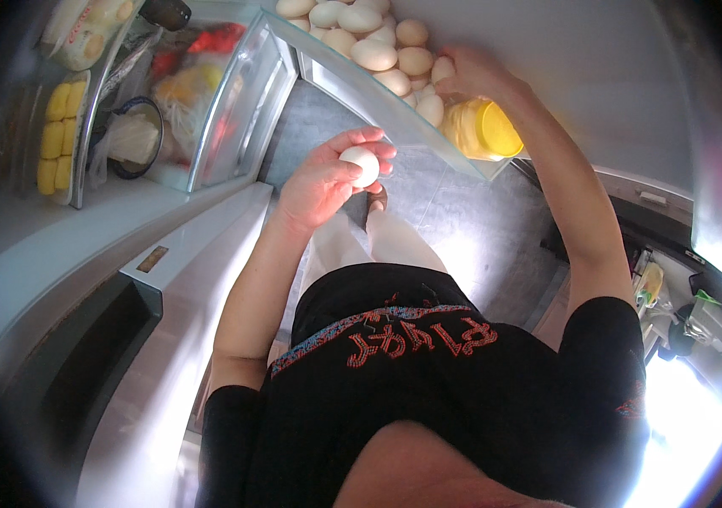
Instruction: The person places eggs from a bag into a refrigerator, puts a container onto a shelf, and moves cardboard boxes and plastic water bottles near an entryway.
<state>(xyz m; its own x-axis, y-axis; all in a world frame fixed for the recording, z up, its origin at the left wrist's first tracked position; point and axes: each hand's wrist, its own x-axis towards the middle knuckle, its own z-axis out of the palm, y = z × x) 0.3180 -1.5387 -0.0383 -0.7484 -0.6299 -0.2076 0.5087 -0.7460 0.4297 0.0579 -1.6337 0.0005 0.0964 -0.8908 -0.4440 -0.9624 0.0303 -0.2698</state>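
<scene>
A white egg rests in my left hand, held between thumb and fingers in front of the fridge door bin. My right hand reaches into the clear door bin, its fingers around a pale egg. Several white and light brown eggs are heaped in the bin to the left of that hand. Below my right wrist, a jar with a yellow lid lies tilted at the bin's near end, partly covered by the forearm.
On the left, the open fridge holds a clear drawer of bagged food, a bowl with a plastic bag and a pack of yellow pieces. A lower door or drawer front stands beside my left arm. Cluttered items sit at right.
</scene>
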